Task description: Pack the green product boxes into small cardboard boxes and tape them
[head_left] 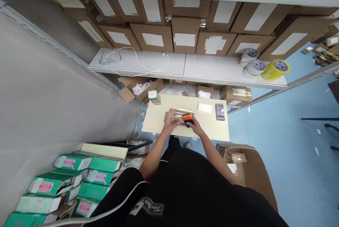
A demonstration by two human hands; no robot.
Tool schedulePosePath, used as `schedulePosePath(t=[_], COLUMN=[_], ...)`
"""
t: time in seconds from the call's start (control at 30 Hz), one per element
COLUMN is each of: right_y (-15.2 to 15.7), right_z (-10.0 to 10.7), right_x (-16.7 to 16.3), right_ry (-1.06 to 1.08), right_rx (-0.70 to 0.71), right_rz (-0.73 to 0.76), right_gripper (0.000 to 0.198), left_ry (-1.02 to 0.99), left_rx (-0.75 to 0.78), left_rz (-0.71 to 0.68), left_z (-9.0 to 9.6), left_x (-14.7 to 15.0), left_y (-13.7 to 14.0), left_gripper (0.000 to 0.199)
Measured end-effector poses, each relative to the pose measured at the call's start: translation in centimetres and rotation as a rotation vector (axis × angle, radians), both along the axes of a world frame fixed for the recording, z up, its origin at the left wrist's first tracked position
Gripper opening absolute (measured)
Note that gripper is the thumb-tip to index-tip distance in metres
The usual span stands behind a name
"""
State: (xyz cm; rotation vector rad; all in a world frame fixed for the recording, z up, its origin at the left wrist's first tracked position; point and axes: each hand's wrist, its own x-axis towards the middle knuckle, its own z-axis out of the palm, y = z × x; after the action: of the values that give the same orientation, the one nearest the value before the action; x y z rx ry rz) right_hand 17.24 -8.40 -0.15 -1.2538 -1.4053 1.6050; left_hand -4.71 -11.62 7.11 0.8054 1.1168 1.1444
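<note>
Carton (181, 112) partly behind left hand (171, 123)

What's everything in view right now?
Table: one, cream, centre
Carton: one, brown, table's near middle
Handheld item: one, orange and blue, right hand
Small box: one, green and white, table's left end
Paper: one, white, table's right half
Phone: one, purplish, table's right end
Shelf: one, white, beyond table
Cables: at least two, white, shelf and shirt
Tape rolls: several, white and yellow, shelf's right end
Shelf boxes: over ten, brown, shelf
Lower boxes: several, brown, below shelf
Stacked boxes: several, mostly green, lower left
Big box: one, brown, lower right
Floor: one, blue, right
Shirt: one, black, bottom centre
Left hand: one, at carton
Right hand: one, at carton
</note>
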Motion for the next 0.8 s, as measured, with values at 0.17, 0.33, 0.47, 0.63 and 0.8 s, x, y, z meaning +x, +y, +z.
schedulePosePath(t=[0.17, 0.33, 0.47, 0.63, 0.8], right_y=[1.2, 1.7, 1.5, 1.9, 2.8], right_z=[0.3, 0.4, 0.7, 0.9, 1.5], right_x=[0.4, 0.3, -0.2, -0.8, -0.8], right_ry=[0.005, -0.057, -0.171, -0.277, -0.314], right_rx=[-0.01, -0.005, 0.046, 0.074, 0.064], right_rz=[0.069, 0.135, 0.184, 0.217, 0.282], right_gripper=[0.057, 0.061, 0.061, 0.066, 0.073], left_ry=[-0.061, -0.096, 0.085, 0.201, 0.132], left_rx=[-0.034, -0.046, -0.087, -0.187, -0.262], left_rz=[0.018, 0.051, 0.088, 0.328, 0.418], left_z=[3.6, 4.6, 4.0, 2.0, 1.0], left_x=[-1.1, -2.4, -3.9, -5.4, -6.8], left_y=[0.6, 1.6, 2.1, 2.9, 3.8], left_gripper=[0.061, 0.061, 0.072, 0.057, 0.05])
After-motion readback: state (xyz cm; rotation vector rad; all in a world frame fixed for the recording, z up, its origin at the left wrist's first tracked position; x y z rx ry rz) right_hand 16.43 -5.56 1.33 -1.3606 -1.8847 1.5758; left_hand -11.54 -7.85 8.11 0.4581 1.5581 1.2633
